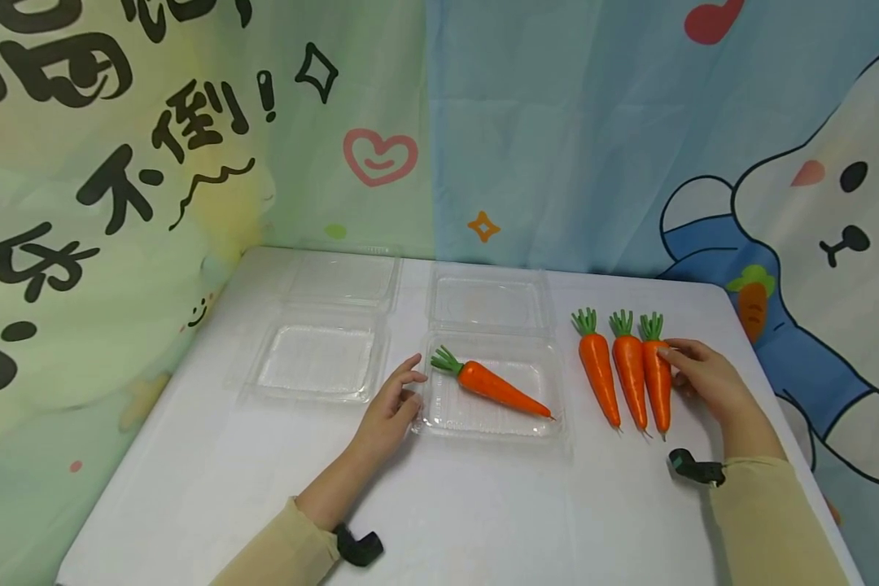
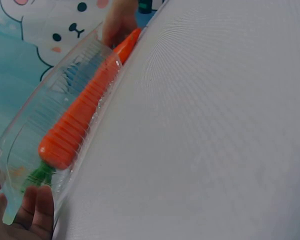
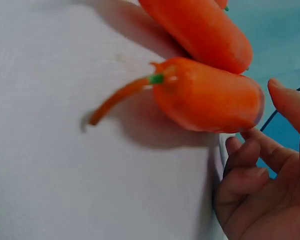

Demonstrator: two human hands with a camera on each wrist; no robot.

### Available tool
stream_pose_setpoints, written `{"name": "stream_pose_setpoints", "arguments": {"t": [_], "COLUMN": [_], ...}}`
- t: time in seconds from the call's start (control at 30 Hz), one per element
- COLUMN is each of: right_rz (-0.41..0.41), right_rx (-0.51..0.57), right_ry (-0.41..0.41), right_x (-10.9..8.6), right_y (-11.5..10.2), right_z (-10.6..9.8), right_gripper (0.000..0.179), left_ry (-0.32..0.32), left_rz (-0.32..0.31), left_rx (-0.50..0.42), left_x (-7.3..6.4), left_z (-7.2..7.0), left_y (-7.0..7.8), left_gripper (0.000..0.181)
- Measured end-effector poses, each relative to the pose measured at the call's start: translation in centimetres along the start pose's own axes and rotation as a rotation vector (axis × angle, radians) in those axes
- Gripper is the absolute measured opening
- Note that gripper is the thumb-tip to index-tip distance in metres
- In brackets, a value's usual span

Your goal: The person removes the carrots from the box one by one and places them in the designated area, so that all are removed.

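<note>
An orange toy carrot (image 1: pixel 501 388) with a green top lies slantwise in the base of a clear plastic box (image 1: pixel 439 415), its tip at the right rim. My left hand (image 1: pixel 388 415) rests at this box's left edge, fingers and thumb spread along the rim. In the left wrist view, the carrot (image 2: pixel 80 120) shows through the clear wall. To the right, three more carrots lie side by side on the table. My right hand (image 1: pixel 706 378) is at the upper part of the rightmost carrot (image 1: pixel 658 382), thumb and fingers around its sides; a small gap shows beside the thumb in the right wrist view.
A second clear box (image 1: pixel 264 382) stands with its lid back on the left. Both boxes' lids lie toward the printed backdrop (image 1: pixel 527 163) behind the white table (image 1: pixel 483 513). A dark wrist camera (image 1: pixel 359 547) sits at each sleeve.
</note>
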State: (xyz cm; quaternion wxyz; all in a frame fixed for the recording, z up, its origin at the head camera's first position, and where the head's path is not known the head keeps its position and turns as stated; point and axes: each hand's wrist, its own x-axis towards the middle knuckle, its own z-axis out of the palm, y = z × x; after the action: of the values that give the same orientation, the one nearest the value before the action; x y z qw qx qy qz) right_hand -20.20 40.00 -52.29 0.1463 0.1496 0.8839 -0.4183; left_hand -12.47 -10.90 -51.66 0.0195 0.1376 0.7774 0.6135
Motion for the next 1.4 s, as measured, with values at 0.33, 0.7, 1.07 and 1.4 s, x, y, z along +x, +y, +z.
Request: {"name": "stream_pose_setpoints", "arguments": {"t": [0.33, 0.7, 1.07, 1.4], "right_rz": [-0.013, -0.194, -0.378, -0.459], "right_rx": [-0.024, -0.15, -0.266, -0.277], "right_ry": [0.173, -0.046, -0.311, -0.484], "right_x": [-1.5, -3.7, -3.7, -3.0], "right_y": [-3.8, -12.1, -17.6, -19.3], "right_z": [-0.6, 0.3, 2.9, 5.7], "right_gripper": [0.083, 0.073, 0.051, 0.04], "left_ry": [-0.004, -0.004, -0.008, -0.009], "left_rz": [-0.001, 0.01, 0.009, 0.0], "left_rx": [-0.006, -0.006, -0.005, -0.008], "left_x": [0.0, 0.0, 0.0, -0.1], "left_z": [0.0, -0.1, 0.0, -0.1], "left_y": [0.0, 0.1, 0.0, 0.2], "left_gripper": [0.03, 0.029, 0.029, 0.029]}}
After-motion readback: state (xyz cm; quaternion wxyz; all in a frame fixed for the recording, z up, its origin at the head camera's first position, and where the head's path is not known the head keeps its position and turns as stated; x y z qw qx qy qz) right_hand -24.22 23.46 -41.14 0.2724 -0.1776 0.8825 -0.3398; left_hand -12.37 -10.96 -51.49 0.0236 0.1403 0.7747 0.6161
